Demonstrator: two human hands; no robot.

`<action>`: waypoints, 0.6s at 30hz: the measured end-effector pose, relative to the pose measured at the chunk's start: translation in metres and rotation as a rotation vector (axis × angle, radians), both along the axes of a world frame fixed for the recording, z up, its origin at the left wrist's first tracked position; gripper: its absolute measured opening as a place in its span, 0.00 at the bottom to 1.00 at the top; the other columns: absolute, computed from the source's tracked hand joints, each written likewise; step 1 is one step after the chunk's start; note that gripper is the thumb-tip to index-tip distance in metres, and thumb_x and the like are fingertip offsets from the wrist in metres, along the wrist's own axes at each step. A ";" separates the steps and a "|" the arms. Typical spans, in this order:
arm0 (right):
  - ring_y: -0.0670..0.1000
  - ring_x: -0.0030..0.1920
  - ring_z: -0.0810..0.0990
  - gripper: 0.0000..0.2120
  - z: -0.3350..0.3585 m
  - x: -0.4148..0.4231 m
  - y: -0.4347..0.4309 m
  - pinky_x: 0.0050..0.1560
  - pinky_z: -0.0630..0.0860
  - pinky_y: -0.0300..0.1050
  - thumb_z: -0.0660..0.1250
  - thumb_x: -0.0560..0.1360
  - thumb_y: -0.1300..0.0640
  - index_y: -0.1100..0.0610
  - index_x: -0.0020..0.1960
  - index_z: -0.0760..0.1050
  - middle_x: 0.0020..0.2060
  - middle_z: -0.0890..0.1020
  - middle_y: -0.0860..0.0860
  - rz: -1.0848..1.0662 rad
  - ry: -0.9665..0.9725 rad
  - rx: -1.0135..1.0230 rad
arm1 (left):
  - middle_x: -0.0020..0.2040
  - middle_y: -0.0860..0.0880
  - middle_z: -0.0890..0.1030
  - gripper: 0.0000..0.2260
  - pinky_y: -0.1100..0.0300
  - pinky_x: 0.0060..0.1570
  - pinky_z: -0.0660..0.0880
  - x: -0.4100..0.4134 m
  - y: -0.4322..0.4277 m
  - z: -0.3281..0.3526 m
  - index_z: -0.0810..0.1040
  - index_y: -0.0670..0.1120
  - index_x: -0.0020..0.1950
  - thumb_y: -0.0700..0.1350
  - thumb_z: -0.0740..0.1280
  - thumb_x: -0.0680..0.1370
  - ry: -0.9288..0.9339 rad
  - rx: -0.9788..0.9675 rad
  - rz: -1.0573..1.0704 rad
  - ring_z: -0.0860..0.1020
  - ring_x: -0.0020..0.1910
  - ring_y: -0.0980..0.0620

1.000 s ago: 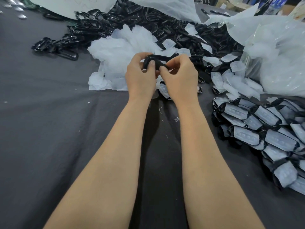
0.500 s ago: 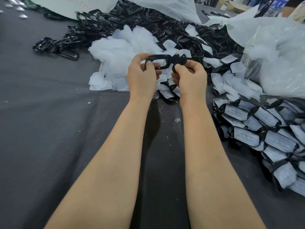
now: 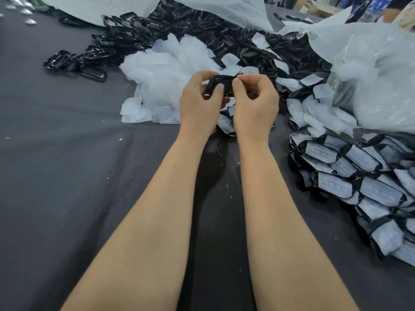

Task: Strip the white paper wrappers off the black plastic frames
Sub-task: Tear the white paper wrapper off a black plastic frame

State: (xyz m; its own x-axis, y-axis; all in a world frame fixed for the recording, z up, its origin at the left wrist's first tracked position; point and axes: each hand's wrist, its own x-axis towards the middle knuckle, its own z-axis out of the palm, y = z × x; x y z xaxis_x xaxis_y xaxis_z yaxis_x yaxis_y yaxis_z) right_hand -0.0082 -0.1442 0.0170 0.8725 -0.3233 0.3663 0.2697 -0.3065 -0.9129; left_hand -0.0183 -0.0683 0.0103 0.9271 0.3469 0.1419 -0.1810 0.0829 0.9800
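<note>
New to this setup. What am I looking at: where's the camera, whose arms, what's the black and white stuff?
No machine here: one camera worn on a person's head looks down at their bare arms. The left hand and right hand both grip one black frame between them, above a grey cloth. Behind it lies a heap of white wrappers, then a pile of bare frames. At right, wrapped frames lie stacked beside a clear bag. The job: strip wrappers off frames.

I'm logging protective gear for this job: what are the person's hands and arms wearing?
Nothing: left hand and right hand are ungloved, forearms bare, no sleeves in view. No watch, bracelet or ring shows. Nails on the fingers look short.
</note>
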 end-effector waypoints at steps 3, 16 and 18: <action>0.39 0.43 0.75 0.06 -0.001 0.002 -0.003 0.49 0.72 0.33 0.69 0.75 0.58 0.56 0.51 0.79 0.50 0.80 0.56 -0.017 0.037 -0.045 | 0.47 0.41 0.81 0.08 0.62 0.44 0.80 0.000 0.002 0.000 0.73 0.41 0.57 0.35 0.62 0.79 -0.008 -0.022 -0.017 0.81 0.36 0.55; 0.56 0.43 0.83 0.03 -0.004 0.011 -0.007 0.43 0.81 0.45 0.66 0.77 0.60 0.59 0.48 0.75 0.43 0.82 0.56 0.119 0.197 0.194 | 0.45 0.41 0.82 0.08 0.52 0.51 0.80 0.003 0.001 -0.004 0.74 0.47 0.54 0.36 0.61 0.79 -0.004 0.089 0.028 0.83 0.41 0.48; 0.57 0.46 0.83 0.06 -0.005 0.010 -0.005 0.51 0.80 0.53 0.67 0.77 0.59 0.61 0.51 0.75 0.46 0.82 0.58 0.078 0.173 0.052 | 0.45 0.42 0.82 0.08 0.51 0.51 0.80 0.003 0.001 -0.004 0.74 0.49 0.53 0.36 0.61 0.79 -0.006 0.119 0.043 0.83 0.41 0.48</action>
State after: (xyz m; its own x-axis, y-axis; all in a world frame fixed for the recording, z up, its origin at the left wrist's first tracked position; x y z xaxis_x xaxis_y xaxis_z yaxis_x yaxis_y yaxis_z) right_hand 0.0020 -0.1497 0.0122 0.9442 -0.2665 0.1935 0.1286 -0.2424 -0.9616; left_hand -0.0148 -0.0669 0.0058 0.9108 0.3668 0.1898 -0.1876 -0.0420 0.9814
